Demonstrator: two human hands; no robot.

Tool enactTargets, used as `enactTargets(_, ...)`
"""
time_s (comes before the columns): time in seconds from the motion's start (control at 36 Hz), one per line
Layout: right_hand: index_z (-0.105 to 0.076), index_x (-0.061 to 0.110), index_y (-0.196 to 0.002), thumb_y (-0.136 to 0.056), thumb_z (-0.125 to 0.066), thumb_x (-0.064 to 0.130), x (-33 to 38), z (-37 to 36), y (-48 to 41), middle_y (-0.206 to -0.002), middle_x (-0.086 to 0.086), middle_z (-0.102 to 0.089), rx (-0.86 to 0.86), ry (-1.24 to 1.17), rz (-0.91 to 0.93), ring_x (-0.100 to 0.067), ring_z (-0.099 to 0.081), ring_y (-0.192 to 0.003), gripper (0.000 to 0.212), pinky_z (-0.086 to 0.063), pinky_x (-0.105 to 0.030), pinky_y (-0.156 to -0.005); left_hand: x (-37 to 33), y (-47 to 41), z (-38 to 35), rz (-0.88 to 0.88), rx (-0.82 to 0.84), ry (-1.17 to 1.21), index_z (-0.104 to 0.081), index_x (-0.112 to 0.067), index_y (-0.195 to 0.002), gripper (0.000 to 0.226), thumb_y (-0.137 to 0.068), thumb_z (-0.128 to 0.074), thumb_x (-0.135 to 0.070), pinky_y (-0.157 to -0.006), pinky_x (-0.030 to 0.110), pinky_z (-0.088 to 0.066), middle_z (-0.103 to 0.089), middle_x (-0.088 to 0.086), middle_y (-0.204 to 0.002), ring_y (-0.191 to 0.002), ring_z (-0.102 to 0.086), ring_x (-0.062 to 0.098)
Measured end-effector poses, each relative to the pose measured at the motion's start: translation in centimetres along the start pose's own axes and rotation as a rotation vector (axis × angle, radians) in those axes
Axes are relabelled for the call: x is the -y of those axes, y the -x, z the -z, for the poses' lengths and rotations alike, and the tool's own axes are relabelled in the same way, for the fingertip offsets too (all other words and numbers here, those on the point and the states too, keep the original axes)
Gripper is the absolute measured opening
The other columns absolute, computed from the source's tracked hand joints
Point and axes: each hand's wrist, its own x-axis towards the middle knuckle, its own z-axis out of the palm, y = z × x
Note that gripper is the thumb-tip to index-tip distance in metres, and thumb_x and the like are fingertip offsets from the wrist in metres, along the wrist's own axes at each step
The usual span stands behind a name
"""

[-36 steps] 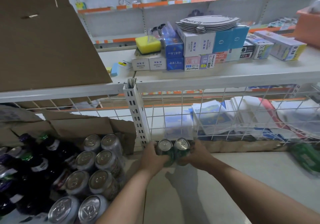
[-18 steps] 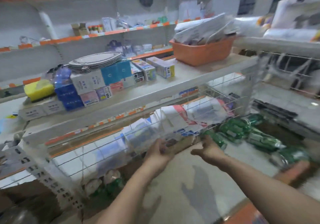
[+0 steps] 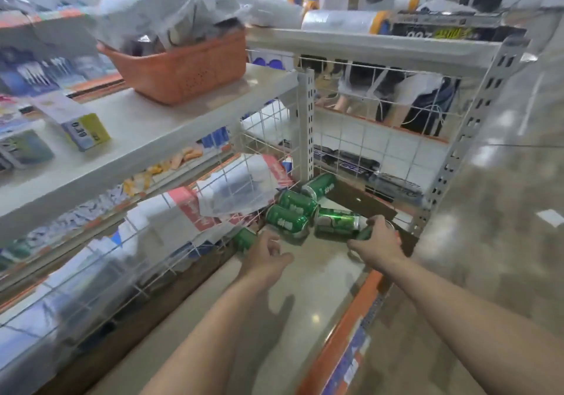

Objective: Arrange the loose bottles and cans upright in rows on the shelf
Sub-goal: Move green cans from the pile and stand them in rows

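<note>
- Half a second on, both hands have reached the far corner of the shelf (image 3: 305, 287). A second ago they were at the upright pair, at its other end.
- Loose green cans (image 3: 287, 220) lie here on their sides, heaped against the wire mesh (image 3: 345, 156).
- The right hand (image 3: 378, 242) seems to have its fingers wrapped round the nearest can (image 3: 364, 234), though blur makes this uncertain.
- The left hand (image 3: 268, 255) has its fingers released, grasping nothing, just beside another tipped can (image 3: 244, 239).
- One pair looks done; this heap still needs standing in rows.

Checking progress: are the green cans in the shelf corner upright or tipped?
Tipped: the green cans lie on their sides, heaped together.
</note>
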Motion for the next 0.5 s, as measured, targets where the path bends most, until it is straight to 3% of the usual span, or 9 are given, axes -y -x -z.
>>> enactTargets(0.08,-0.043,0.016,-0.136,-0.069,-0.083,0.036,-1.0,0.9,-1.6,-0.131,-0.012,-0.054,-0.022,-0.005,-0.025,-0.032,-0.053,-0.120,0.080,-0.049,-0.049,-0.103,-1.1,-1.5,-1.8,-0.013,0.021,-0.017,-0.055,-0.033,-0.121,0.053,-0.073,-0.077,-0.036,-0.094,0.048,-0.057,-0.057,-0.015,-0.112,-0.108,-0.061,0.017)
enactTargets(0.14,-0.041,0.018,-0.136,-0.070,-0.082,0.036,-1.8,1.6,-2.9,-0.132,-0.013,-0.052,-0.028,-0.029,-0.048,-0.034,-0.054,-0.120,0.080,-0.051,-0.051,-0.102,-2.0,-2.5,-3.1,-0.027,0.038,-0.054,-0.052,-0.032,-0.127,0.054,-0.080,-0.078,-0.030,-0.094,0.046,-0.058,-0.058,-0.013,-0.117,-0.108,-0.062,0.018)
enactTargets(0.22,-0.034,0.014,-0.141,-0.081,-0.080,0.038,-2.9,2.7,-4.4,-0.127,-0.013,-0.056,-0.011,-0.077,-0.129,-0.028,-0.062,-0.102,0.080,-0.057,-0.043,-0.085,-3.5,-3.9,-4.9,-0.028,0.071,-0.111,-0.049,-0.034,-0.129,0.051,-0.086,-0.074,-0.025,-0.094,0.044,-0.058,-0.057,-0.009,-0.125,-0.108,-0.063,0.017)
enactTargets(0.33,-0.030,0.004,-0.147,-0.090,-0.076,0.037,-4.1,3.2,-6.2,-0.106,-0.008,-0.061,0.093,-0.165,-0.222,-0.018,-0.061,-0.081,0.080,-0.051,-0.031,-0.064,-5.2,-5.9,-7.3,-0.069,0.121,-0.205,-0.042,-0.028,-0.143,0.063,-0.089,-0.074,-0.022,-0.099,0.032,-0.045,-0.052,-0.006,-0.138,-0.119,-0.052,0.014)
enactTargets(0.44,-0.024,0.007,-0.153,-0.083,-0.079,0.051,-4.3,2.4,-7.6,-0.127,-0.015,-0.060,0.160,-0.168,-0.237,-0.025,-0.067,-0.094,0.099,-0.061,-0.038,-0.071,-6.5,-7.9,-9.3,-0.079,0.114,-0.259,-0.038,-0.031,-0.148,0.072,-0.087,-0.076,-0.023,-0.099,0.037,-0.049,-0.049,-0.003,-0.141,-0.117,-0.053,0.016)
enactTargets(0.5,-0.021,0.013,-0.156,-0.077,-0.081,0.059,-4.4,1.9,-8.0,-0.146,-0.023,-0.049,0.165,-0.168,-0.245,-0.032,-0.068,-0.104,0.110,-0.063,-0.040,-0.078,-6.9,-8.7,-10.2,-0.094,0.118,-0.293,-0.039,-0.034,-0.146,0.073,-0.086,-0.077,-0.021,-0.101,0.040,-0.050,-0.048,-0.003,-0.142,-0.118,-0.053,0.016)
